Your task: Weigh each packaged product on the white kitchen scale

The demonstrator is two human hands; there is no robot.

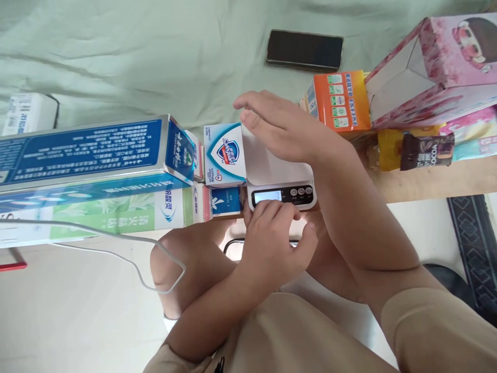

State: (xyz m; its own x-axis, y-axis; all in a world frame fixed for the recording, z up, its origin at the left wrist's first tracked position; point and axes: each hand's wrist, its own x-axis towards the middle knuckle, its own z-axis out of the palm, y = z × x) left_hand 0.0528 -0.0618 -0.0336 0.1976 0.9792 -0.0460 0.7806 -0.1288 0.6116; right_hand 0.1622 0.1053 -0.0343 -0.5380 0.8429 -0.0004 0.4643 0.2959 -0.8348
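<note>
A white digital kitchen scale [277, 168] with a lit display and black button panel sits at the front edge of the wooden surface. My right hand [281, 124] is stretched out flat above its weighing plate, fingers extended and empty; whether it touches the plate I cannot tell. At the scale's front edge rests my left hand [277, 235], its fingers loosely bent by the display, the thumb apart, nothing in its grasp. A white and blue Safeguard soap box [225, 154] stands directly left of the scale, above a small blue box [225, 201].
Several long toothpaste boxes [85, 153] fill the left side, with a white cable [116, 233] hanging before them. On the right are an orange box [339, 101], a pink carton [458, 67] and wrapped snacks [427, 150]. A phone [305, 50] lies behind on green cloth.
</note>
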